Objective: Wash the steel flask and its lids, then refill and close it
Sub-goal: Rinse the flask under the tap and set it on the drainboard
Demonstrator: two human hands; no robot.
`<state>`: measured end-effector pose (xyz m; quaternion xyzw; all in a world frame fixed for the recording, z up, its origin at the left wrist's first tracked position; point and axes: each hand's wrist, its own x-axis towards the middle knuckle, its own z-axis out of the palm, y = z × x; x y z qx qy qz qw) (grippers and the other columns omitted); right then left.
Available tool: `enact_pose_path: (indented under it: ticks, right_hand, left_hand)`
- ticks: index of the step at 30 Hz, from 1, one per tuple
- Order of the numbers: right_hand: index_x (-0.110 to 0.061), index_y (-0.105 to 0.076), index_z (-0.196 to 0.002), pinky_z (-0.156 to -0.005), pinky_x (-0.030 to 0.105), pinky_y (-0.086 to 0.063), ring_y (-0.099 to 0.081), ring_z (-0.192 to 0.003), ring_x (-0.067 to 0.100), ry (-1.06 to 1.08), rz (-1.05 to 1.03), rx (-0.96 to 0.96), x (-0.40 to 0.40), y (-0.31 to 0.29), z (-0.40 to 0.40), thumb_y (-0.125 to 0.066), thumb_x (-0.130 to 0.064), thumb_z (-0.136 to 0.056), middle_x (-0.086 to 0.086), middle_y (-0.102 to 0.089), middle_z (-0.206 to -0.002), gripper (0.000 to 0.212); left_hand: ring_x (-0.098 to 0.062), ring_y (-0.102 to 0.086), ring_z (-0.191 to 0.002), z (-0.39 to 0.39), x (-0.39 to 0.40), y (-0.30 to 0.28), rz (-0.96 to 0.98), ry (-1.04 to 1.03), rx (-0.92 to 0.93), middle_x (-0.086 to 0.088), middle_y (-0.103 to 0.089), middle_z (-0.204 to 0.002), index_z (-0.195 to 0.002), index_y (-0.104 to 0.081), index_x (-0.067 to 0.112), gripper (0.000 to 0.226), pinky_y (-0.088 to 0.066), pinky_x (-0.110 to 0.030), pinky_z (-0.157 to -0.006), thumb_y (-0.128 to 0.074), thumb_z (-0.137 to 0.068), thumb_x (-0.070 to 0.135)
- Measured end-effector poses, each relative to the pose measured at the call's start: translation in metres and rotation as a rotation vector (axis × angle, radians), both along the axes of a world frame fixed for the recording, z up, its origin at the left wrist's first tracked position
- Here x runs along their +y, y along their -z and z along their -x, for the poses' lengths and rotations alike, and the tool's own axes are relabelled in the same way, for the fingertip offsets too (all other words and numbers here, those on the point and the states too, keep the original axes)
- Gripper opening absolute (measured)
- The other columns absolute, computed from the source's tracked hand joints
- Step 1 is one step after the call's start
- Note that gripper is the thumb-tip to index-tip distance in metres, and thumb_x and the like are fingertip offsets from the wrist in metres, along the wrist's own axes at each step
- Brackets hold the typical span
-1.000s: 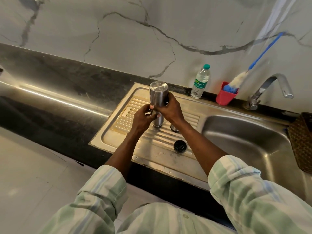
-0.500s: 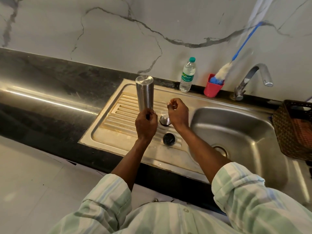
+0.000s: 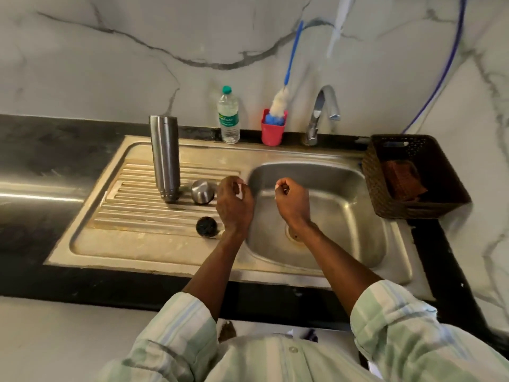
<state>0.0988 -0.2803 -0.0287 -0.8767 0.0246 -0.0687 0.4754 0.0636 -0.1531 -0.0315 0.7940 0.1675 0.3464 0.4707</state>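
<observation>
One flask (image 3: 164, 158), two lids (image 3: 203, 191)

The flask (image 3: 164, 159) stands on the drainboard (image 3: 115, 216), left of the basin (image 3: 358, 216). The steel lid (image 3: 203, 191) sits just right of it, the black lid (image 3: 206, 226) nearer the front. Behind, along the wall, stand a bottle (image 3: 228, 117), cup (image 3: 272, 130) and tap (image 3: 321, 114). A basket (image 3: 385, 194) sits right of the basin.

Wears a loose shirt (image 3: 289, 359) of pale green and white stripes, buttoned down the front with a small round button (image 3: 293, 349). Has both sleeves pushed up near the elbows, forearms bare, hands without rings or watch.
</observation>
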Motion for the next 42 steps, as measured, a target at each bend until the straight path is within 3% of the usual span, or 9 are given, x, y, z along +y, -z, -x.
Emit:
enact_pose_path:
  ticks: [5,7,10,16,22,28,33,37,42]
  right_hand:
    - [-0.015,-0.064,-0.086,-0.070,0.037,-0.051,-0.061,-0.077,0.022,-0.111,0.030,0.016,0.000,-0.004,-0.014,-0.059,-0.018,-0.091,0.003,-0.068,-0.084,0.007]
    - [-0.014,-0.063,-0.086,-0.070,0.040,-0.051,-0.062,-0.079,0.027,-0.145,0.057,0.008,0.012,-0.004,-0.018,-0.058,-0.016,-0.090,0.006,-0.069,-0.085,0.007]
    - [-0.013,-0.063,-0.084,-0.068,0.041,-0.050,-0.061,-0.081,0.030,-0.174,0.082,0.007,0.025,-0.003,-0.023,-0.056,-0.013,-0.089,0.008,-0.068,-0.085,0.008]
    - [-0.009,-0.061,-0.084,-0.067,0.041,-0.051,-0.058,-0.075,0.024,-0.215,0.094,-0.014,0.042,-0.008,-0.032,-0.054,-0.009,-0.091,0.007,-0.063,-0.081,0.010]
    - [-0.007,-0.062,-0.081,-0.067,0.044,-0.054,-0.060,-0.073,0.027,-0.230,0.101,-0.039,0.083,-0.014,-0.046,-0.054,-0.003,-0.085,0.008,-0.066,-0.078,0.010]
    - [-0.006,-0.065,-0.091,-0.071,0.037,-0.048,-0.061,-0.086,0.029,-0.230,0.177,-0.017,0.125,-0.016,-0.062,-0.051,-0.004,-0.088,0.012,-0.069,-0.093,0.014]
    - [-0.006,-0.066,-0.092,-0.070,0.034,-0.047,-0.061,-0.089,0.031,-0.226,0.192,0.015,0.163,-0.020,-0.080,-0.052,-0.004,-0.088,0.013,-0.070,-0.096,0.015]
    - [-0.007,-0.067,-0.093,-0.073,0.034,-0.048,-0.062,-0.092,0.032,-0.228,0.212,0.045,0.183,-0.019,-0.094,-0.052,-0.006,-0.088,0.014,-0.071,-0.099,0.016]
    - [-0.008,-0.068,-0.088,-0.070,0.035,-0.050,-0.063,-0.088,0.031,-0.221,0.237,0.079,0.197,-0.015,-0.108,-0.053,-0.007,-0.086,0.013,-0.071,-0.094,0.015]
  left_hand:
    - [-0.022,-0.048,-0.081,-0.016,0.011,-0.015,0.095,-0.247,-0.027,-0.009,-0.052,-0.085,-0.094,-0.058,0.003,0.017,-0.035,-0.027,-0.076,-0.065,-0.079,0.007]
    - [-0.022,-0.050,-0.084,-0.020,0.013,-0.015,0.074,-0.215,0.024,-0.008,-0.054,-0.087,-0.097,-0.058,0.005,0.017,-0.039,-0.032,-0.079,-0.065,-0.081,0.008]
    - [-0.018,-0.049,-0.086,-0.027,0.007,-0.014,0.044,-0.179,0.087,-0.002,-0.053,-0.088,-0.098,-0.059,0.007,0.016,-0.035,-0.027,-0.078,-0.063,-0.083,0.006]
    - [-0.016,-0.049,-0.089,-0.039,0.025,-0.013,-0.016,-0.129,0.186,-0.001,-0.052,-0.093,-0.101,-0.059,0.008,0.014,-0.033,-0.025,-0.076,-0.060,-0.087,0.008]
    - [-0.024,-0.056,-0.092,-0.052,0.084,-0.020,0.001,-0.176,0.238,-0.012,-0.061,-0.100,-0.103,-0.061,0.005,0.017,-0.040,-0.031,-0.076,-0.060,-0.087,0.010]
    - [-0.035,-0.053,-0.116,-0.081,0.168,-0.022,-0.116,-0.189,0.501,-0.019,-0.056,-0.124,-0.122,-0.054,0.004,0.051,-0.045,-0.043,-0.098,-0.074,-0.082,0.027]
    - [-0.038,-0.050,-0.125,-0.113,0.212,-0.017,-0.128,-0.066,0.735,-0.023,-0.052,-0.134,-0.133,-0.047,-0.001,0.075,-0.045,-0.046,-0.103,-0.080,-0.080,0.042]
    - [-0.035,-0.058,-0.117,-0.137,0.231,-0.006,-0.076,0.007,0.829,-0.019,-0.059,-0.128,-0.130,-0.051,0.001,0.081,-0.051,-0.044,-0.096,-0.083,-0.075,0.050]
    - [-0.028,-0.070,-0.090,-0.152,0.242,0.005,0.070,0.093,0.848,-0.015,-0.072,-0.100,-0.102,-0.068,-0.001,0.054,-0.051,-0.033,-0.068,-0.087,-0.073,0.041]
